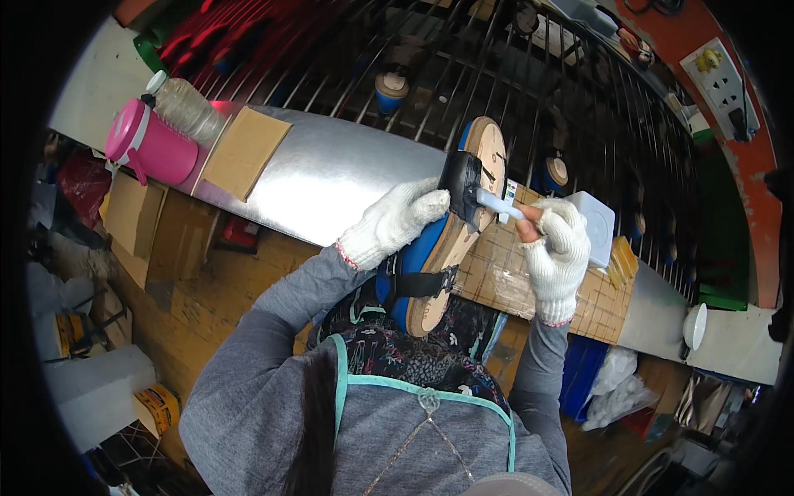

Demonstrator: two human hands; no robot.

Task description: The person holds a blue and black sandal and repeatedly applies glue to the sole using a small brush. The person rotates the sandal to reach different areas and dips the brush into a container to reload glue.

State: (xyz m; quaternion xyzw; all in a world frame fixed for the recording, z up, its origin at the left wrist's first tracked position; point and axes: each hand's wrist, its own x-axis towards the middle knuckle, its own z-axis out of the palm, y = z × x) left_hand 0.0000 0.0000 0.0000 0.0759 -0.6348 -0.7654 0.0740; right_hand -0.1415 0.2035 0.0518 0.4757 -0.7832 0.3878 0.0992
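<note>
My left hand (395,221), in a white knit glove, grips a sandal (453,240) with a tan insole, blue sole and black straps, holding it tilted up over the bench. My right hand (556,248), also gloved, holds a small white brush (498,203) whose tip touches the black front strap of the sandal. Under the hands lies a brown grid-marked mat (504,277) on the shiny metal bench (331,169).
A pink jug (149,149) and a clear plastic bottle (184,107) stand at the bench's left end beside a piece of cardboard (244,151). A white container (597,217) sits right of my right hand. A wire rack (463,66) with more sandals rises behind the bench.
</note>
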